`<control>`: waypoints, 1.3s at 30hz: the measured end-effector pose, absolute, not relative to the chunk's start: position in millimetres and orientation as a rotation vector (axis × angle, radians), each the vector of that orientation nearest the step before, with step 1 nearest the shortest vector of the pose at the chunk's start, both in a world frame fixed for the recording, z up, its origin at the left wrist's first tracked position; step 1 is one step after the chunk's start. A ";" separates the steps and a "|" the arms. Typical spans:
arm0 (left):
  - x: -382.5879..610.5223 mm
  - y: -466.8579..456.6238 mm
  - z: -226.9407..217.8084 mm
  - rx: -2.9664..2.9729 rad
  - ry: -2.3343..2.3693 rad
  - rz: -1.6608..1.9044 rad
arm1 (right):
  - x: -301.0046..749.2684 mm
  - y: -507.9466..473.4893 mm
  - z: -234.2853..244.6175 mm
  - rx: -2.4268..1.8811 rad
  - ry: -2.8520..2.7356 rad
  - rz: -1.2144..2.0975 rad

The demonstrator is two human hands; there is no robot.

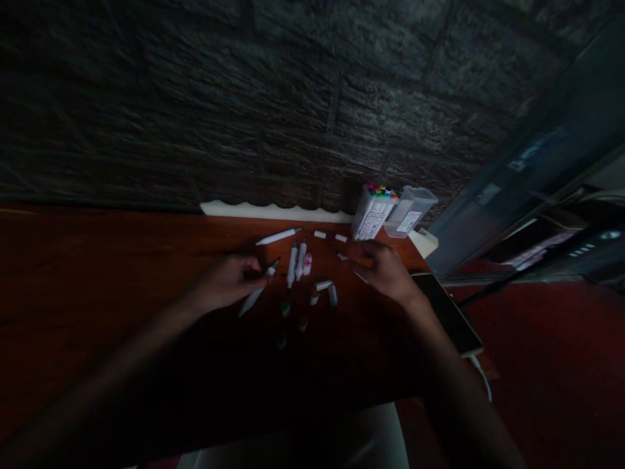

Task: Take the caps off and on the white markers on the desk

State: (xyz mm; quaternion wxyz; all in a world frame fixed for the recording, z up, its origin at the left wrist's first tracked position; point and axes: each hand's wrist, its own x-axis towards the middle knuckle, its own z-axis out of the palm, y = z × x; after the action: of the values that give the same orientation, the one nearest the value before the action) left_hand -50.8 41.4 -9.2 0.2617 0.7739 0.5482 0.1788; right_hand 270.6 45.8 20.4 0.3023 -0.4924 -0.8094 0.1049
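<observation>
Dim light; brown counter [97, 260] against a stone-textured wall [293, 98] across the top. Left hand [232, 280], left of centre: thumb and fingers closed around a white marker [250, 303], slanted, dark tip toward upper right. Right hand [383, 267], right of centre: fingers partly bent, pointing left, a slim white piece [361, 278] showing at the fingers; too dark to tell whether gripped or lying beneath. Between the hands, an uncapped marker [277, 237] lies slantwise above two side-by-side markers [291, 266], a pink cap [307, 264] just right of them. Two white caps [320, 234] farther up; below, a teal-ended cap [333, 295] and a green cap [286, 309]. Behind the right hand: marker-filled box [372, 218], clear box [410, 213] just beside it. Dark-screened device [449, 316] at right, white cable [482, 378] at its lower end.
</observation>
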 end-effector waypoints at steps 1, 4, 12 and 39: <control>-50.8 41.7 -10.9 2.111 1.484 0.494 | 280.5 51.6 16.6 -1.396 -2.129 0.303; -49.7 42.3 -14.7 2.154 1.499 0.558 | 295.9 62.1 5.5 -1.534 -2.176 0.511; -28.5 26.8 8.3 2.043 1.313 0.928 | 256.4 41.1 20.0 -1.124 -1.868 1.025; -24.0 26.8 27.3 0.509 0.624 1.489 | 255.1 40.9 -3.6 -1.317 -2.207 0.987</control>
State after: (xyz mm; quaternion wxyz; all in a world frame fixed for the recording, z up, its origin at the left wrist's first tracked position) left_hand -24.0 26.8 27.3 0.6627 0.2251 0.2762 0.6587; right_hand 255.1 40.9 -3.6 0.1929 -0.4693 -0.7866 0.3518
